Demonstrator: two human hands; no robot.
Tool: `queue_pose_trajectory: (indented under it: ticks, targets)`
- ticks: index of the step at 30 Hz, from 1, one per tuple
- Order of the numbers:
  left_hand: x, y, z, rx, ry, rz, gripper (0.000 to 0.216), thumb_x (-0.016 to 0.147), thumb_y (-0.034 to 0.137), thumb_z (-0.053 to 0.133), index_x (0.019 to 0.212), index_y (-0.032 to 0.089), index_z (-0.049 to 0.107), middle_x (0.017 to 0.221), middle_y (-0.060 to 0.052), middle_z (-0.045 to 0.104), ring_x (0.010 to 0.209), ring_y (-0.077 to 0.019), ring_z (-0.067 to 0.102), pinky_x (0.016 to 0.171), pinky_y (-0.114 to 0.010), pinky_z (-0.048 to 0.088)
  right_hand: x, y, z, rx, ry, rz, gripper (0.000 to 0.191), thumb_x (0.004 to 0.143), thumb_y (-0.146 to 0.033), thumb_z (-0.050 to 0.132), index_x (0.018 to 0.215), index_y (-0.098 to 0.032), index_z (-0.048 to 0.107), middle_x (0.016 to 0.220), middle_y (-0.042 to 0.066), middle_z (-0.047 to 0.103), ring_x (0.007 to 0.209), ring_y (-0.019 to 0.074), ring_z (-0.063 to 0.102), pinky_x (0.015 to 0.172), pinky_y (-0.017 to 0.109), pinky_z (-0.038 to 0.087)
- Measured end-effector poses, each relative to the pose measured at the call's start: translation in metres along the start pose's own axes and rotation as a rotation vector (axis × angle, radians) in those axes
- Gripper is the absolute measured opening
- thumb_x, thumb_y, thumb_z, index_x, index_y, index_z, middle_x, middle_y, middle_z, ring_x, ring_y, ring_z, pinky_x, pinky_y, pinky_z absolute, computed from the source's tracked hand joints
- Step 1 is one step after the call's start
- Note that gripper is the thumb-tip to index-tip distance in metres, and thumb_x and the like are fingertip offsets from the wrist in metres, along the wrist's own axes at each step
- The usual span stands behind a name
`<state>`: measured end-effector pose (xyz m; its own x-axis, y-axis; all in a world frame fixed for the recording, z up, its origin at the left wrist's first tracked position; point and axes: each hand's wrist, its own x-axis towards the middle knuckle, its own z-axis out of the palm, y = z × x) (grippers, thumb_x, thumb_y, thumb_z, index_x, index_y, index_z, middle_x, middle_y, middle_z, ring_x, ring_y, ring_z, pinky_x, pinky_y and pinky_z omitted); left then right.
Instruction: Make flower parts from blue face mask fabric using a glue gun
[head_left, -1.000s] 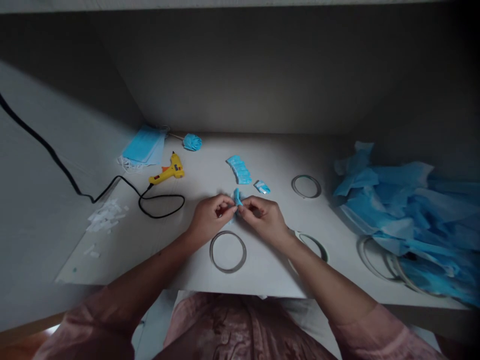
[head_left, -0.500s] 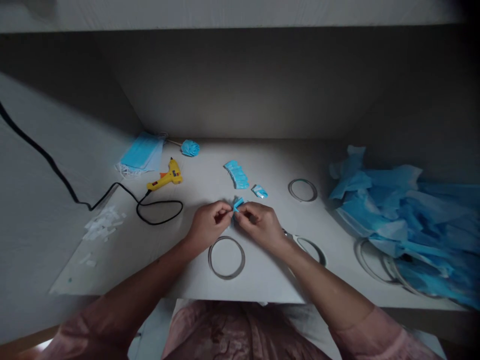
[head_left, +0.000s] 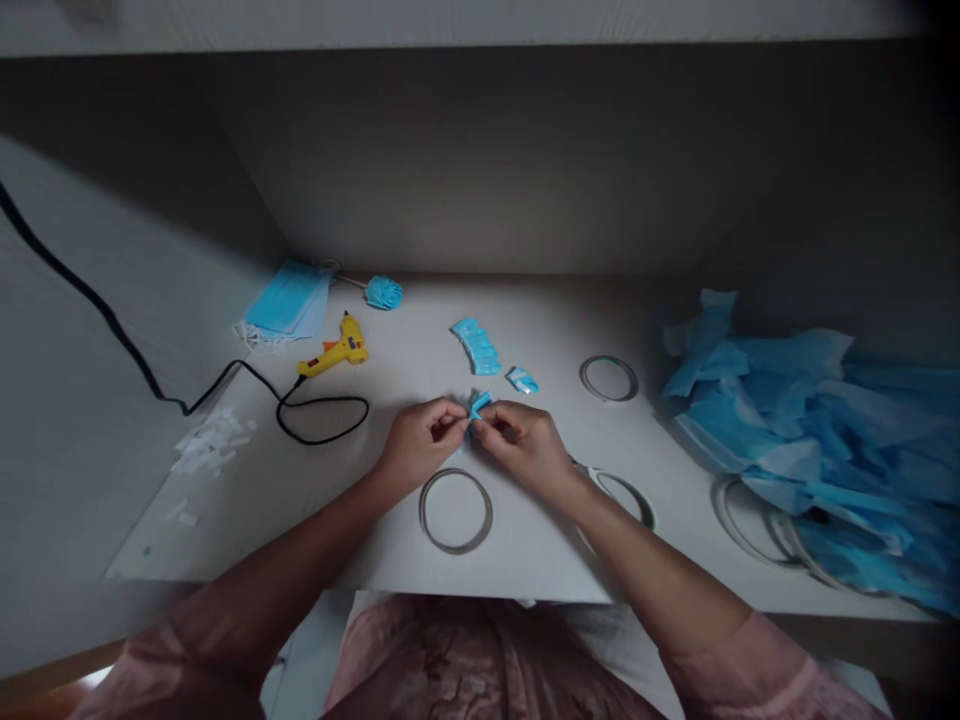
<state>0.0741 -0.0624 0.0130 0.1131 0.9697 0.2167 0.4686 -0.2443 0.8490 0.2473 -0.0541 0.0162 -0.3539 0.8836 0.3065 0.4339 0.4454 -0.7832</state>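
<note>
My left hand (head_left: 421,442) and my right hand (head_left: 525,445) meet over the middle of a white board (head_left: 525,540). Both pinch one small folded piece of blue fabric (head_left: 478,405), which sticks up between the fingertips. Just below the hands a thin metal ring (head_left: 455,509) lies flat. Beyond the hands lie a row of folded blue pieces (head_left: 475,346) and one single folded piece (head_left: 522,379).
A yellow glue gun (head_left: 334,349) with a looping black cord (head_left: 321,420) lies at the left, near a stack of blue masks (head_left: 288,301) and a blue fabric rose (head_left: 384,292). White scraps (head_left: 210,442) lie left. More rings (head_left: 608,377) and a heap of blue fabric (head_left: 817,420) are at the right.
The hands stay together on the blue piece, which has turned from upright to a slanted, more folded shape. The view has shifted slightly.
</note>
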Motion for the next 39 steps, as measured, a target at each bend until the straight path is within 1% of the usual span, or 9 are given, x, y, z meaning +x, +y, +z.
queue_pose_trajectory:
  ticks: [11, 16, 19, 22, 27, 30, 33, 36, 39]
  targets:
    - [0.001, 0.005, -0.003, -0.062, -0.015, -0.025, 0.013, 0.077, 0.024, 0.055, 0.074, 0.015, 0.064, 0.058, 0.003, 0.057, 0.054, -0.0080, 0.049, 0.051, -0.017, 0.036, 0.000, -0.001, 0.000, 0.053, -0.004, 0.046, 0.019, 0.086, -0.028, 0.054, 0.070, -0.018, 0.058, 0.065, -0.001, 0.054, 0.062, 0.0115, 0.047, 0.061, 0.024, 0.037]
    - [0.004, -0.002, -0.005, -0.076, 0.001, -0.060, 0.018, 0.078, 0.030, 0.054, 0.076, 0.016, 0.065, 0.057, 0.003, 0.055, 0.052, -0.0083, 0.047, 0.050, -0.018, 0.036, 0.004, 0.000, -0.003, 0.332, -0.002, 0.206, 0.025, 0.084, -0.038, 0.058, 0.070, -0.018, 0.060, 0.060, -0.002, 0.052, 0.056, 0.0103, 0.044, 0.055, 0.023, 0.034]
    - [0.009, -0.001, -0.015, -0.079, 0.078, -0.098, 0.019, 0.079, 0.032, 0.054, 0.077, 0.016, 0.064, 0.058, 0.003, 0.055, 0.053, -0.0088, 0.048, 0.050, -0.018, 0.036, 0.009, -0.001, -0.008, 0.505, 0.038, 0.289, 0.028, 0.080, -0.044, 0.063, 0.069, -0.018, 0.061, 0.060, -0.002, 0.056, 0.055, 0.0107, 0.047, 0.058, 0.024, 0.038]
    - [0.010, 0.013, -0.042, 0.019, 0.165, -0.102, 0.021, 0.079, 0.036, 0.054, 0.077, 0.017, 0.064, 0.056, 0.004, 0.055, 0.050, -0.0093, 0.047, 0.049, -0.020, 0.035, 0.012, -0.002, -0.012, 0.646, 0.084, 0.339, 0.029, 0.075, -0.045, 0.068, 0.067, -0.018, 0.062, 0.064, 0.000, 0.061, 0.057, 0.0114, 0.051, 0.062, 0.026, 0.042]
    - [-0.014, 0.027, -0.118, 0.412, 0.434, -0.032, 0.025, 0.080, 0.040, 0.056, 0.088, 0.020, 0.067, 0.075, 0.000, 0.068, 0.065, -0.0136, 0.059, 0.063, -0.023, 0.043, 0.013, 0.000, -0.014, 0.781, 0.108, 0.381, 0.031, 0.071, -0.047, 0.073, 0.068, -0.018, 0.063, 0.067, 0.001, 0.062, 0.057, 0.0112, 0.051, 0.062, 0.027, 0.043]
    - [-0.036, 0.004, -0.159, 0.583, 0.437, -0.183, 0.029, 0.080, 0.043, 0.053, 0.088, 0.019, 0.068, 0.065, 0.000, 0.065, 0.059, -0.0150, 0.057, 0.057, -0.024, 0.040, 0.013, 0.001, -0.013, 0.811, 0.090, 0.389, 0.031, 0.071, -0.046, 0.074, 0.068, -0.017, 0.063, 0.067, 0.000, 0.062, 0.056, 0.0105, 0.052, 0.061, 0.026, 0.042]
    - [-0.057, -0.031, -0.188, 0.720, 0.417, -0.297, 0.027, 0.082, 0.038, 0.049, 0.087, 0.019, 0.067, 0.063, -0.001, 0.065, 0.059, -0.0159, 0.058, 0.058, -0.024, 0.040, 0.013, 0.002, -0.011, 0.812, 0.072, 0.389, 0.030, 0.071, -0.045, 0.074, 0.068, -0.017, 0.063, 0.067, 0.000, 0.062, 0.056, 0.0101, 0.052, 0.061, 0.026, 0.041]
    - [-0.074, -0.058, -0.205, 0.813, 0.381, -0.346, 0.024, 0.081, 0.034, 0.050, 0.085, 0.018, 0.067, 0.073, -0.004, 0.070, 0.068, -0.0191, 0.063, 0.063, -0.025, 0.042, 0.013, 0.003, -0.011, 0.816, 0.057, 0.397, 0.031, 0.072, -0.045, 0.074, 0.068, -0.016, 0.063, 0.068, 0.000, 0.062, 0.057, 0.0100, 0.052, 0.062, 0.026, 0.042]
    - [-0.084, -0.069, -0.211, 0.865, 0.312, -0.348, 0.028, 0.086, 0.036, 0.044, 0.082, 0.018, 0.065, 0.083, -0.005, 0.070, 0.076, -0.0212, 0.064, 0.066, -0.027, 0.044, 0.012, 0.004, -0.011, 0.798, 0.053, 0.392, 0.031, 0.072, -0.046, 0.074, 0.069, -0.017, 0.063, 0.068, 0.000, 0.061, 0.058, 0.0103, 0.051, 0.062, 0.027, 0.042]
